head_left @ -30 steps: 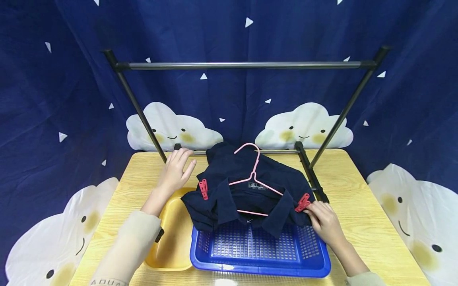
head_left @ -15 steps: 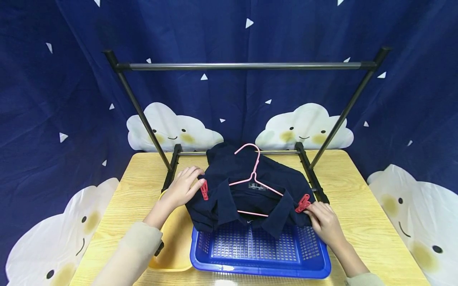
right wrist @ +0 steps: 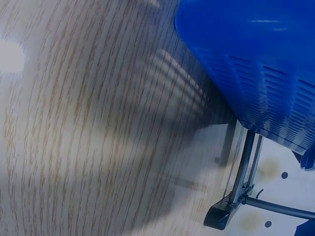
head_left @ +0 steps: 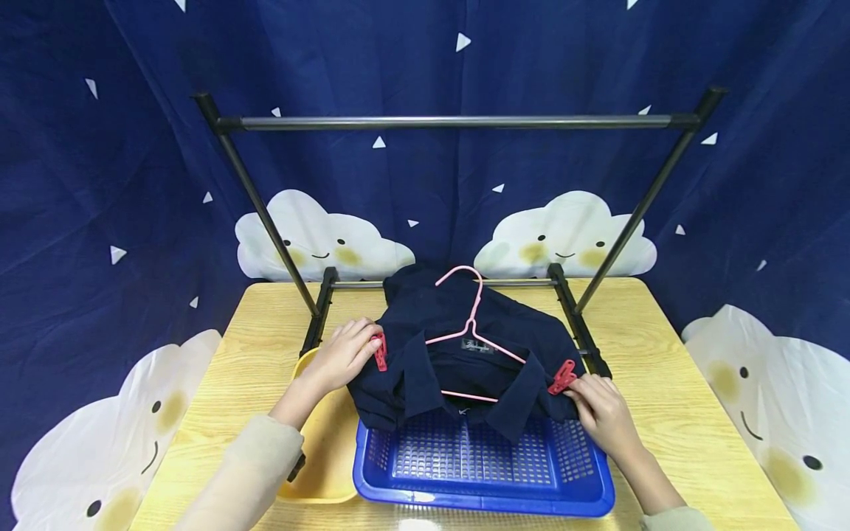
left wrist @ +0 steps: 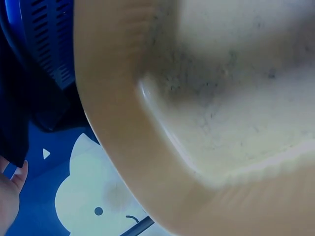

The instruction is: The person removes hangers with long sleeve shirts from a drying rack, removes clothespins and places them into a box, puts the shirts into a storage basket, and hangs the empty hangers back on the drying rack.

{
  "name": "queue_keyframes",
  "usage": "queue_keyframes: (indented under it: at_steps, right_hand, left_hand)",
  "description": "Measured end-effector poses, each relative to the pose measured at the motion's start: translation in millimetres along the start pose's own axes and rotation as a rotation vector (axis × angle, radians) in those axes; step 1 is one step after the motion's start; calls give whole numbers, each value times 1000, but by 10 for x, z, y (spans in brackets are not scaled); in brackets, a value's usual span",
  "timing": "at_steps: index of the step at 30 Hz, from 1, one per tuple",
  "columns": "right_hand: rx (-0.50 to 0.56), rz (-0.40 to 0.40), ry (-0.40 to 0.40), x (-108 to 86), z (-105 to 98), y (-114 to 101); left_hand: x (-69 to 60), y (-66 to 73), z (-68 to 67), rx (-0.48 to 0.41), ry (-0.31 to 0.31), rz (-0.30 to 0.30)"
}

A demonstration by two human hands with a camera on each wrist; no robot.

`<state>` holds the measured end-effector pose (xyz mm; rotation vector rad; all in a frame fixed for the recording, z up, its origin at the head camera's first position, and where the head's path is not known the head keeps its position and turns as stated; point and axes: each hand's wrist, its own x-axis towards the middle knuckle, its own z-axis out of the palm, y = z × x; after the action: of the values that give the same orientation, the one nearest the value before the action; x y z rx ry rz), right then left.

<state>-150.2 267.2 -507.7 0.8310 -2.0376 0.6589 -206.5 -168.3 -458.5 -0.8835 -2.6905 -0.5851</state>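
Note:
A dark navy collared shirt [head_left: 458, 435] lies over the blue basket, with a pink hanger [head_left: 473, 317] inside its neck. Red clothespins sit on both shoulders: one clothespin [head_left: 381, 354] on the left, another clothespin [head_left: 562, 377] on the right. Beside the left clothespin, my left hand [head_left: 345, 354] holds the sleeve edge; the left wrist view also shows this hand [left wrist: 9, 196] with thumb and fingers at the dark cloth. My right hand [head_left: 603, 411] pinches the right sleeve beside its clothespin. The right wrist view does not show that hand.
Under the shirt is the blue perforated basket [head_left: 481, 501]. A yellow basin [head_left: 325, 450] stands to its left, partly behind my left arm. Behind rises a black rack with a metal crossbar [head_left: 451, 123], its feet on the wooden table [head_left: 684, 383].
My left hand has come down and right from above the basin to the left sleeve and taken hold of it. The right hand has stayed in place.

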Motion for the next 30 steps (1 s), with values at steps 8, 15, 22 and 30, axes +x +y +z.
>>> queue_keyframes:
  at_steps: [8, 15, 22, 30]
  right_hand:
    - [2, 2, -1, -4, -2, -6]
    - [8, 3, -4, 3, -2, -6]
    - [4, 2, -5, 0, -8, -6]
    - [6, -6, -9, -17, 0, 20]
  left_hand:
    - [-1, 18, 4, -31, -4, 7]
    - [-3, 14, 1, -64, 10, 22]
    - [-5, 23, 9, -85, 5, 12]
    - [7, 56, 9, -96, 35, 15]
